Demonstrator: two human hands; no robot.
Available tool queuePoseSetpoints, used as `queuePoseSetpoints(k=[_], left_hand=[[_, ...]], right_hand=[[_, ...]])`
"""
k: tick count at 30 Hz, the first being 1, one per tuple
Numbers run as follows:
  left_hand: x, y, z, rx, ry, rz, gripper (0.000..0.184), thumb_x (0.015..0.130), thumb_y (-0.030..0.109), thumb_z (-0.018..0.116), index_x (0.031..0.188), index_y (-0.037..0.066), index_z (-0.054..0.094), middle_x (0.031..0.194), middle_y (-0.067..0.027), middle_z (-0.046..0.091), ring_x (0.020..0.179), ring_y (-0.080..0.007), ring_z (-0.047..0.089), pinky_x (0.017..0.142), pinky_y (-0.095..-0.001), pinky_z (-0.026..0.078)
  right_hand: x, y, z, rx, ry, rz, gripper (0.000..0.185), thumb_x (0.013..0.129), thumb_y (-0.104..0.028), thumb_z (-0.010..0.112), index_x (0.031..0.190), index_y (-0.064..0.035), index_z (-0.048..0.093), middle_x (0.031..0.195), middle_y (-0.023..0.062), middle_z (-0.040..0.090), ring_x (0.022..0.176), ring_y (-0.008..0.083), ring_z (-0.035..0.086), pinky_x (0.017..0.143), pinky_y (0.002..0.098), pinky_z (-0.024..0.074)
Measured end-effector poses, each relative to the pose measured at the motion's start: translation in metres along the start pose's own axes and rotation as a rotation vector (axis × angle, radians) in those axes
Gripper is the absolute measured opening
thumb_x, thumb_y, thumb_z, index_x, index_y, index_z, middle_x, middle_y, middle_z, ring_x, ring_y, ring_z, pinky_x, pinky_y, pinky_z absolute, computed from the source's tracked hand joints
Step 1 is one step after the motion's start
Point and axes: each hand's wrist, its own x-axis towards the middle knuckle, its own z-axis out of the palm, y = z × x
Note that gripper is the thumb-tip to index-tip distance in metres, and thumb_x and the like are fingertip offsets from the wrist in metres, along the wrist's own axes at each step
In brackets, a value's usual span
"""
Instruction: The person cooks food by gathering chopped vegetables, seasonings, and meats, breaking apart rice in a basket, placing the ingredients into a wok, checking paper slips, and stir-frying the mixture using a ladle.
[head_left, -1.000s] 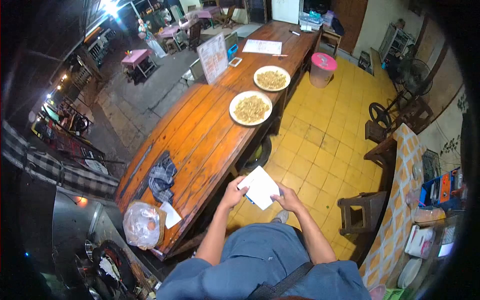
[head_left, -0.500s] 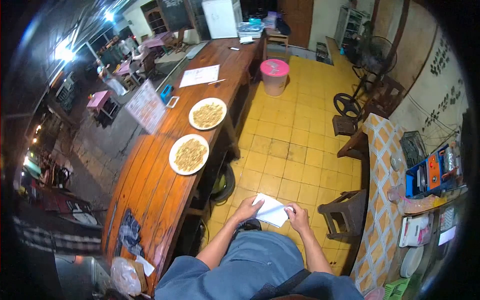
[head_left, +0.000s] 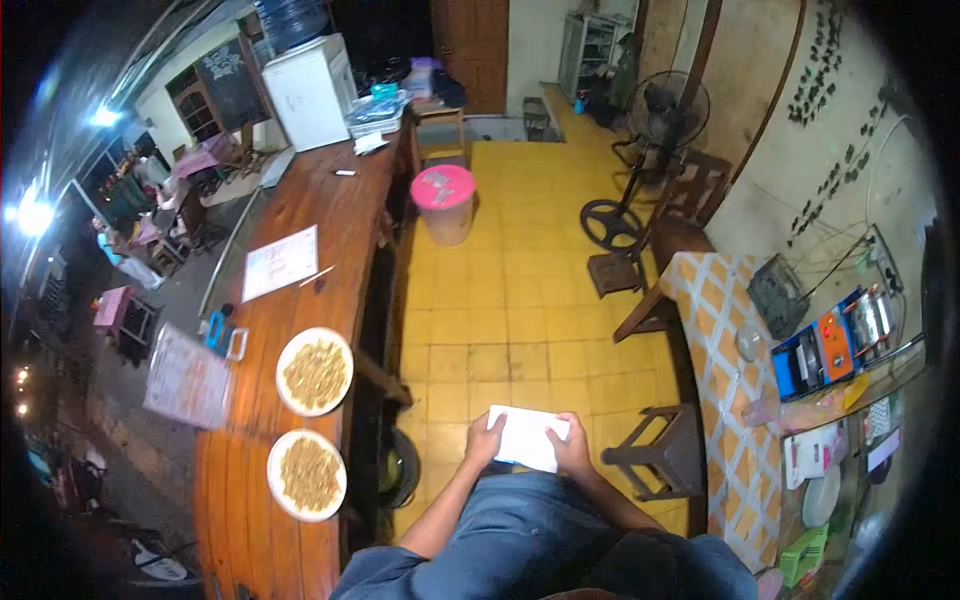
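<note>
The left hand (head_left: 486, 440) is gripping the near-side edge of the white paper (head_left: 525, 437), the side facing the wooden tabletop (head_left: 225, 480), with its thumb pressing on top. The right hand (head_left: 572, 447) is pinching the opposite edge, farther from the tabletop, so the paper is lying between the two hands, touching both. It is probably several sheets or a small pad, though its edges are showing too small to tell. Both hands are holding it in front of the person's body, to the right of the tabletop and above the yellow tiled floor (head_left: 500, 300). On the tabletop, two plates of noodles (head_left: 281, 372) are resting one beyond the other, with a standing menu card (head_left: 188, 380) leaning to their left. A dark stool (head_left: 670, 455) is standing across the floor from the tabletop, near the right hand.
</note>
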Motion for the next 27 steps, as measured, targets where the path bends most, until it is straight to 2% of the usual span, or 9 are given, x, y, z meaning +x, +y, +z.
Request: queuePoseSetpoints(k=[2, 5, 6, 9, 11, 14, 16, 19, 27], left_hand=[[0.031, 0.039, -0.002, -0.112, -0.009, -0.060, 0.027, 0.088, 0.021, 0.054, 0.096, -0.003, 0.062, 0.084, -0.0106, 0.066, 0.078, -0.0162, 0.061, 0.070, -0.0289, 0.047], [0.078, 0.044, -0.007, -0.203, 0.057, -0.127, 0.027, 0.089, 0.021, 0.052, 0.093, -0.004, 0.062, 0.080, -0.0070, 0.065, 0.073, -0.0123, 0.058, 0.066, -0.0262, 0.045], [0.092, 0.045, -0.009, -0.223, 0.087, -0.190, 0.029, 0.088, 0.024, 0.054, 0.094, -0.003, 0.063, 0.081, -0.0091, 0.065, 0.073, -0.0144, 0.058, 0.067, -0.0282, 0.045], [0.123, 0.023, -0.011, -0.088, 0.311, -0.193, 0.030, 0.087, 0.027, 0.055, 0.097, 0.000, 0.063, 0.083, -0.0131, 0.066, 0.075, -0.0189, 0.059, 0.070, -0.0315, 0.045], [0.140, 0.012, -0.022, -0.046, 0.394, -0.189, 0.030, 0.086, 0.028, 0.055, 0.098, 0.002, 0.064, 0.086, -0.0154, 0.066, 0.081, -0.0238, 0.062, 0.075, -0.0324, 0.046], [0.171, 0.017, -0.044, -0.050, 0.384, -0.230, 0.032, 0.086, 0.031, 0.053, 0.098, 0.002, 0.064, 0.089, -0.0168, 0.066, 0.086, -0.0269, 0.062, 0.077, -0.0330, 0.046], [0.196, 0.014, -0.051, 0.022, 0.424, -0.255, 0.034, 0.087, 0.033, 0.052, 0.098, 0.003, 0.063, 0.090, -0.0171, 0.065, 0.087, -0.0279, 0.062, 0.077, -0.0332, 0.046], [0.249, 0.039, -0.059, -0.001, 0.505, -0.310, 0.035, 0.087, 0.033, 0.053, 0.097, 0.001, 0.063, 0.089, -0.0163, 0.066, 0.085, -0.0261, 0.063, 0.076, -0.0324, 0.046], [0.352, 0.095, -0.094, -0.424, 0.741, -0.281, 0.030, 0.087, 0.026, 0.055, 0.090, -0.002, 0.064, 0.078, -0.0063, 0.064, 0.069, -0.0146, 0.058, 0.064, -0.0273, 0.045]], right_hand=[[0.043, -0.012, 0.002, -0.057, -0.052, -0.106, 0.025, 0.079, -0.012, 0.064, 0.096, 0.0011, 0.052, 0.086, 0.0074, 0.056, 0.082, 0.0137, 0.053, 0.074, 0.0273, 0.0433], [0.099, -0.040, 0.014, -0.140, -0.193, 0.134, 0.023, 0.078, -0.020, 0.065, 0.087, 0.0008, 0.059, 0.073, 0.0065, 0.060, 0.069, 0.0147, 0.055, 0.064, 0.0308, 0.0453], [0.117, -0.044, 0.022, -0.331, -0.192, -0.016, 0.023, 0.076, -0.021, 0.068, 0.081, 0.0004, 0.061, 0.066, 0.0057, 0.058, 0.062, 0.0159, 0.054, 0.059, 0.0324, 0.0450], [0.162, -0.045, 0.052, -0.113, -0.280, 0.143, 0.025, 0.076, -0.024, 0.068, 0.072, 0.0000, 0.061, 0.059, 0.0050, 0.055, 0.057, 0.0147, 0.052, 0.055, 0.0316, 0.0436], [0.189, -0.030, 0.069, -0.272, -0.297, 0.336, 0.024, 0.077, -0.024, 0.067, 0.071, -0.0003, 0.062, 0.056, 0.0038, 0.055, 0.054, 0.0123, 0.050, 0.052, 0.0301, 0.0419], [0.232, -0.030, 0.096, -0.156, -0.345, 0.266, 0.023, 0.076, -0.022, 0.068, 0.072, 0.0003, 0.063, 0.055, 0.0023, 0.055, 0.054, 0.0107, 0.051, 0.051, 0.0287, 0.0415], [0.268, -0.004, 0.110, -0.188, -0.507, 0.315, 0.022, 0.075, -0.017, 0.069, 0.086, 0.0014, 0.064, 0.067, 0.0025, 0.060, 0.063, 0.0118, 0.056, 0.058, 0.0277, 0.0445], [0.331, -0.028, 0.133, 0.186, -0.695, 0.372, 0.041, 0.073, -0.008, 0.069, 0.110, 0.0007, 0.053, 0.093, 0.0063, 0.060, 0.081, 0.0142, 0.057, 0.071, 0.0273, 0.0470], [0.477, -0.055, 0.216, 0.275, -1.058, 0.379, 0.032, 0.074, 0.004, 0.063, 0.104, 0.0046, 0.052, 0.093, 0.0083, 0.060, 0.086, 0.0159, 0.057, 0.077, 0.0289, 0.0468]])
